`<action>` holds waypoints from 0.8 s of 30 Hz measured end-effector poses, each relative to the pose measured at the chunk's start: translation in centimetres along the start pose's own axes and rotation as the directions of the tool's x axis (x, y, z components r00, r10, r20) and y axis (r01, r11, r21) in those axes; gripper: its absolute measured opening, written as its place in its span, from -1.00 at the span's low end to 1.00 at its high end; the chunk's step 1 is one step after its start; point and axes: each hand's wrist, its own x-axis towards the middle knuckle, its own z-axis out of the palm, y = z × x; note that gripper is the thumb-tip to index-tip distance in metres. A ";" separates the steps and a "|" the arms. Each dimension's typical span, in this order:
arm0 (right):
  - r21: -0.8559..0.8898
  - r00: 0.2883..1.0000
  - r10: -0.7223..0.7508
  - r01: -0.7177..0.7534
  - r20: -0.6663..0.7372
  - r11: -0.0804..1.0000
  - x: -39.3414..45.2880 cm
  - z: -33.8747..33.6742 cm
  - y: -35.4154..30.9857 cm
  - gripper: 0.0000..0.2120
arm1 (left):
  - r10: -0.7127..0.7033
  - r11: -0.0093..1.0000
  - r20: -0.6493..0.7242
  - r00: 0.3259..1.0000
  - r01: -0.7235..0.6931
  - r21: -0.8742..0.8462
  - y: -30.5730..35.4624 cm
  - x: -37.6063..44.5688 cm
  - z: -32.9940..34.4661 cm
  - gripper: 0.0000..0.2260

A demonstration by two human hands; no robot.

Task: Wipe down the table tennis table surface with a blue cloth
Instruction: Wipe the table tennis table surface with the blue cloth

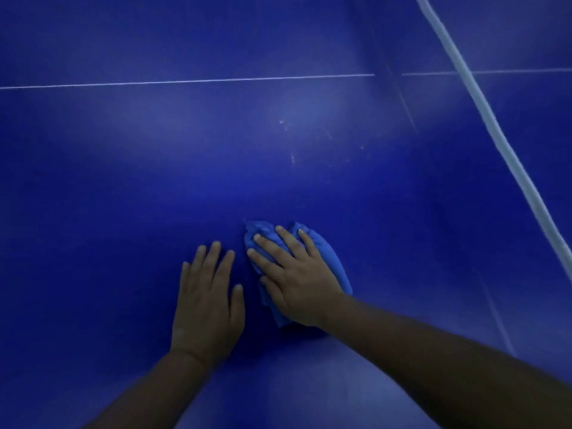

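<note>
The table tennis table [130, 168] filled our view, and we take the blue cloth [325, 261] as our landmark. Beyond it lay open surface up to the thin white line [185, 81]; the net's white band [483, 100] ran well off to its right. Pale specks [292, 158] sat straight ahead of it. The cloth was bunched, its long axis pointing away and slightly left. Our right hand [297, 283] pressed it flat, fingers spread; our left hand [205, 308] lay open just left of it, palm down.
</note>
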 end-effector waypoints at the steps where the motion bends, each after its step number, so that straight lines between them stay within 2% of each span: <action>1: 0.007 1.000 -0.012 0.012 -0.011 1.000 2.1 -0.3 1.0 -0.50 | -0.032 0.998 -0.012 0.999 0.032 0.045 -0.5 2.1 -0.2 -0.42; 5: -0.020 0.999 -0.027 0.027 -0.022 0.999 11.1 -1.7 6.6 -0.49 | -0.215 0.974 -0.037 0.976 0.217 0.067 -0.1 10.4 -0.7 -0.28; 7: -0.040 0.998 0.038 -0.039 -0.040 0.998 16.6 -2.9 10.7 -0.45 | -0.275 0.953 -0.039 0.961 0.278 0.124 0.4 12.5 -0.5 -0.26; 10: -0.051 0.985 0.174 -0.174 -0.009 0.983 22.7 -4.7 14.7 -0.43 | -0.294 0.937 -0.070 0.953 0.302 0.173 0.7 13.2 0.0 -0.32; 12: -0.042 0.971 0.235 -0.237 -0.039 0.971 22.1 -4.4 13.5 -0.46 | -0.290 0.941 -0.064 0.955 0.296 0.164 0.7 13.1 0.1 -0.35; 14: -0.030 0.988 0.104 -0.108 -0.118 0.994 17.7 -2.9 10.2 -0.45 | -0.282 0.941 -0.077 0.956 0.292 0.172 0.5 13.3 0.4 -0.38; 16: 0.006 0.997 -0.061 0.061 -0.051 0.998 14.7 -2.0 8.6 -0.47 | -0.289 0.936 -0.072 0.955 0.297 0.186 0.4 13.5 0.5 -0.40; 17: 0.001 0.994 -0.109 0.109 -0.009 0.994 15.3 -2.1 9.3 -0.47 | -0.290 0.935 -0.065 0.955 0.297 0.195 0.4 13.4 0.6 -0.41; 18: -0.019 0.996 -0.091 0.091 -0.018 0.996 17.0 -2.7 11.0 -0.46 | -0.285 0.935 -0.061 0.956 0.292 0.202 0.4 13.4 0.8 -0.42; 20: -0.056 0.992 0.116 -0.119 -0.056 0.991 21.8 -4.4 15.0 -0.46 | -0.287 0.931 -0.073 0.955 0.296 0.215 0.2 13.3 0.9 -0.42; 22: -0.014 0.936 0.351 -0.352 -0.037 0.936 23.3 -4.8 17.8 -0.49 | -0.285 0.930 -0.085 0.955 0.297 0.219 0.1 13.3 0.9 -0.44; 24: 0.008 0.905 0.411 -0.413 -0.113 0.911 21.4 -3.7 16.4 -0.47 | -0.272 0.931 -0.091 0.958 0.286 0.228 0.0 13.4 1.0 -0.44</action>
